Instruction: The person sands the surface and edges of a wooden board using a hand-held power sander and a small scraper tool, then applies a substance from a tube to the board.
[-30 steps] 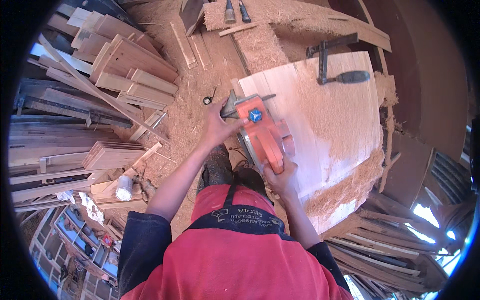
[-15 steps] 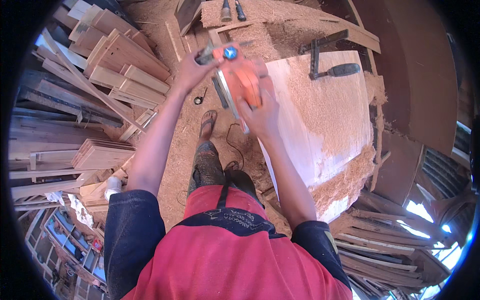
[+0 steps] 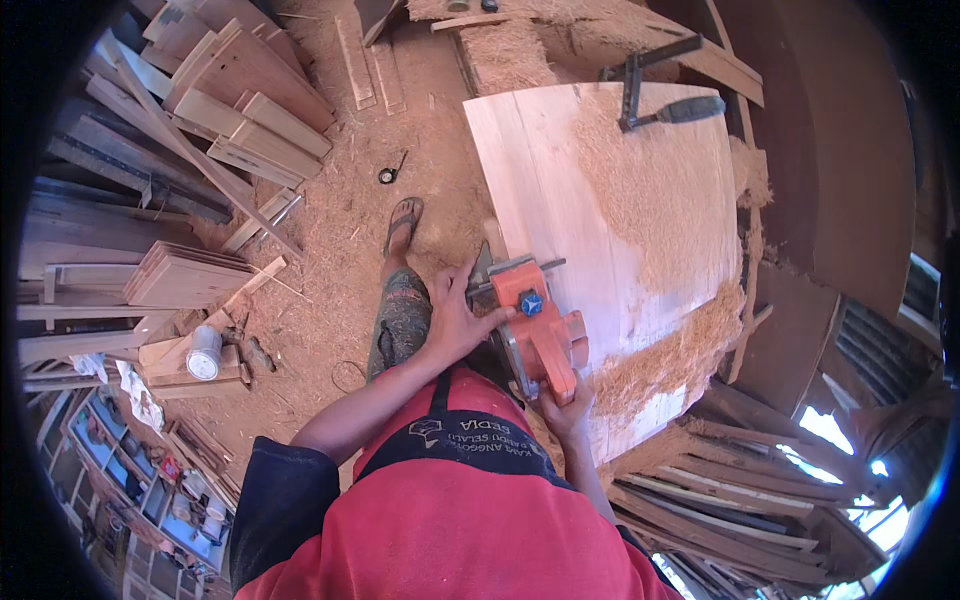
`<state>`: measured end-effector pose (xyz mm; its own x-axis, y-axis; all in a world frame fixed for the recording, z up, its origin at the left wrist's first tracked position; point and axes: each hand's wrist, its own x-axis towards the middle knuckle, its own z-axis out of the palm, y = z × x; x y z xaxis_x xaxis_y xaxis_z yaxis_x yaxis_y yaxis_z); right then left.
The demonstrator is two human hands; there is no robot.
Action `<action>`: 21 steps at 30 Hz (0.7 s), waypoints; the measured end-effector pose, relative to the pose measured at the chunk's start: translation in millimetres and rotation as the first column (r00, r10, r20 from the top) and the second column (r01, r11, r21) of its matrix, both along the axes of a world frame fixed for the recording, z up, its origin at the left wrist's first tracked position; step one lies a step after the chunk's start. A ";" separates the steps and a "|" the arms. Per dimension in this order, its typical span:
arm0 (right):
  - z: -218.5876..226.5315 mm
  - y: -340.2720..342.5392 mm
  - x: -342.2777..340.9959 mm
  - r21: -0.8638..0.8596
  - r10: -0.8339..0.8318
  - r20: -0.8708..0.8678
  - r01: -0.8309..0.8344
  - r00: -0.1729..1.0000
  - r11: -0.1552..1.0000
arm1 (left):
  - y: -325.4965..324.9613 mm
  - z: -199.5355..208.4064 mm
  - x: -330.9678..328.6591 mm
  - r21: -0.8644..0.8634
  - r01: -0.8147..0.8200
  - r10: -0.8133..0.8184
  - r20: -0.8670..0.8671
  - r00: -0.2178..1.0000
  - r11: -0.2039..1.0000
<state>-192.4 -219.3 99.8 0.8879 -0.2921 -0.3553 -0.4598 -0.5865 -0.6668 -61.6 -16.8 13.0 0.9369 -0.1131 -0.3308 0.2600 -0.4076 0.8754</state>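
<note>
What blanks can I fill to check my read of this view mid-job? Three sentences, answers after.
The left hand and right hand are both on the planer, whose top knob is coloured ____.
The dark clamp is on the planer's ____-hand side, as the person sees it.
The white can is on the person's ____-hand side.

Missing words: blue; right; left.

The underside of the orange planer is out of sight, so whether it touches the pale board cannot be told. Its handle hides part of the right hand. Wood shavings cover much of the board's face. The top edge cuts off two tools; the lower edge cuts the red shirt. Clutter in the blue-bottomed tray is too small to tell.
</note>
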 end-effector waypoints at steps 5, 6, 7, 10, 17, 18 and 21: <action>8.2 35.8 103.0 0.037 0.041 0.068 -0.043 0.997 0.998 | 27.9 -7.2 84.4 0.040 -0.024 0.022 0.031 0.999 0.999; 6.2 43.3 123.9 0.038 0.050 0.066 -0.053 0.997 0.998 | 35.0 -11.2 103.6 0.092 -0.017 0.010 0.070 0.998 0.996; 3.3 51.0 144.4 0.033 0.060 0.108 -0.064 0.992 0.997 | 42.0 -15.2 124.1 0.130 -0.021 0.009 0.088 0.996 0.991; -8.1 69.1 207.3 0.026 0.093 0.177 -0.099 0.980 0.995 | 65.7 -31.4 187.5 0.028 -0.058 0.054 0.137 0.989 0.998; -14.9 117.9 344.1 -0.066 0.163 0.410 -0.150 0.897 0.987 | 112.0 -32.5 332.7 -0.034 -0.099 0.105 0.228 0.968 0.994; -11.2 120.8 356.5 -0.069 0.165 0.412 -0.150 0.896 0.986 | 117.8 -31.6 346.3 -0.043 -0.109 0.115 0.180 0.977 0.993; -11.1 119.8 355.9 -0.052 0.161 0.244 -0.153 0.956 0.987 | 119.9 -10.0 336.6 -0.018 -0.088 0.089 0.117 0.989 0.996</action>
